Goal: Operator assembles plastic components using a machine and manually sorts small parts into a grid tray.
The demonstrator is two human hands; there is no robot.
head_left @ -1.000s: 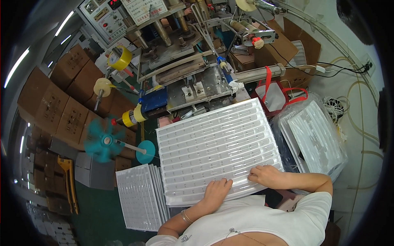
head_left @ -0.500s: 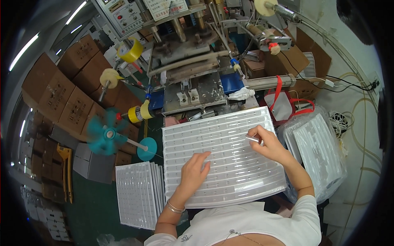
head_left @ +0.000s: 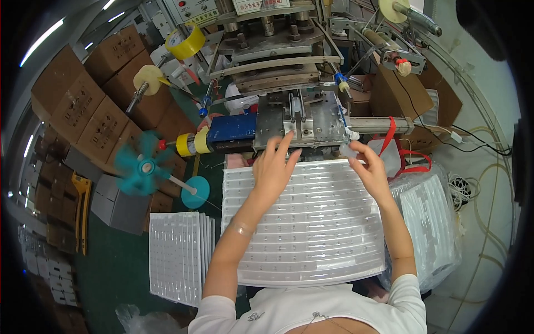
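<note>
My left hand (head_left: 273, 170) reaches over the far edge of a large white tray (head_left: 311, 234) with rows of ridges. Its fingers are spread and look empty, near a small metal fixture (head_left: 298, 125) on the bed (head_left: 328, 111) of a press. Whether a fingertip touches the fixture I cannot tell. At the tray's far right corner, my right hand (head_left: 368, 170) pinches a small translucent piece (head_left: 349, 150) between thumb and fingers. Small clear items appear in the tray's rows, too small to name.
The press's heavy upper plate (head_left: 278, 78) hangs beyond the bed. A spinning teal fan (head_left: 146, 166) stands left, above a stack of white trays (head_left: 175, 256). Bagged trays (head_left: 428, 222) and a red-handled bag (head_left: 392, 158) are on the right. Cartons (head_left: 83, 117) are piled far left.
Both hands have moved forward from over the tray toward the press, the right one still with a small piece. The press bed sits farther right against its blue side plates. The view has shifted.
</note>
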